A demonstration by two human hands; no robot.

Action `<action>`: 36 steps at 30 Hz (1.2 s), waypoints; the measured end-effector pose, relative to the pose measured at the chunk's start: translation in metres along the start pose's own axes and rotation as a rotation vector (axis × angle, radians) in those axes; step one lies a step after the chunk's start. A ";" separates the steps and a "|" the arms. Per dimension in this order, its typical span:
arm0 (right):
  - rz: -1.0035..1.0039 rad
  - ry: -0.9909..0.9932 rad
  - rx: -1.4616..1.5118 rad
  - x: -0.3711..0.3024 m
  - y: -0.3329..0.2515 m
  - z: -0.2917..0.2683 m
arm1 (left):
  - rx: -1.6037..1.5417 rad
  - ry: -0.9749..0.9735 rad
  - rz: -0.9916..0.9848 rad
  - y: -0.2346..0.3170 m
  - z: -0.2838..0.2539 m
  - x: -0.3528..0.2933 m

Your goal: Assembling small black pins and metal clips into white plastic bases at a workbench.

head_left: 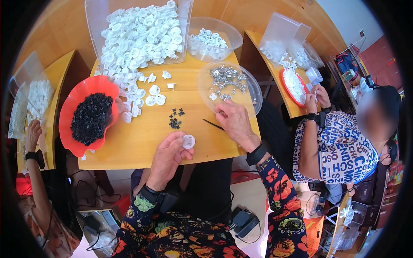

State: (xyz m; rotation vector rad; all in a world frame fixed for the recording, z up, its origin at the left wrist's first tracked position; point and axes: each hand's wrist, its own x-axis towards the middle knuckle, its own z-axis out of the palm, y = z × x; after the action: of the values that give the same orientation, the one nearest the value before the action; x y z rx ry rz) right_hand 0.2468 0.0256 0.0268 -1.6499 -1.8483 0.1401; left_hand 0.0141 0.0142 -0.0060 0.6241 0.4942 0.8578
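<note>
The left hand (167, 158) pinches a white disc (189, 141) at its fingers' two o'clock; the right hand (236, 124), curled, grip unclear, is at six o'clock of a bowl (204, 86).

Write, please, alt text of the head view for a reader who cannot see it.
A person's left hand holds a white round part over a wooden table; the right hand is at the near edge of a clear bowl of small silvery pieces. A red bowl of black pieces stands at left, and white parts lie heaped in a clear bin behind.
</note>
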 end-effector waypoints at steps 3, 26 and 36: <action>0.050 -0.051 0.113 0.001 -0.013 -0.007 | -0.022 -0.013 0.000 -0.001 -0.005 0.000; -0.012 0.151 0.394 -0.046 -0.089 0.026 | -0.073 -0.039 0.002 0.000 0.001 0.002; 0.046 0.140 0.526 -0.049 -0.091 0.031 | -0.069 -0.045 -0.005 -0.001 -0.004 0.001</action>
State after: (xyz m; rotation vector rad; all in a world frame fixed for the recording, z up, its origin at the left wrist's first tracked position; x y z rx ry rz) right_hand 0.1530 -0.0279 0.0276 -1.2962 -1.5037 0.4745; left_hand 0.0131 0.0155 -0.0098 0.5777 0.4240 0.8511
